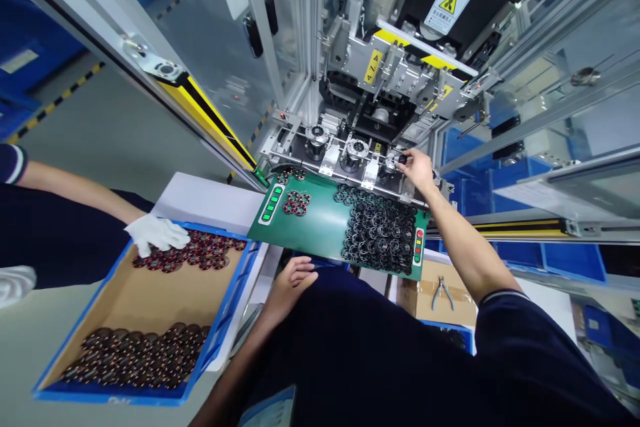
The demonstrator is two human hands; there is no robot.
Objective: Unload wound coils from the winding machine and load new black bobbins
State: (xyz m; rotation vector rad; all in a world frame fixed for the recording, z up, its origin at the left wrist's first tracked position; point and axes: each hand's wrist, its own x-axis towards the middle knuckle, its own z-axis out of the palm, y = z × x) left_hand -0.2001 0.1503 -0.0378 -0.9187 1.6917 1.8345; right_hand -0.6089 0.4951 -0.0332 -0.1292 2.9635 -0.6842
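Observation:
At the right-hand metal fixture of the machine, my right hand pinches a small black ring-shaped part; its far side is hidden by my fingers. Two similar fixtures, the middle one and the left one, stand in the same row. My left hand hovers by the front edge of the green work surface, fingers loosely bent and holding nothing. Many black rings cover the right of this surface. Several reddish copper-wound rings lie on its left.
A co-worker's gloved hand rests on wound rings in a blue-edged tray at left. Yellow guard bars, one at left, flank the machine. Pliers lie on a cardboard box at right. Button panels edge the surface.

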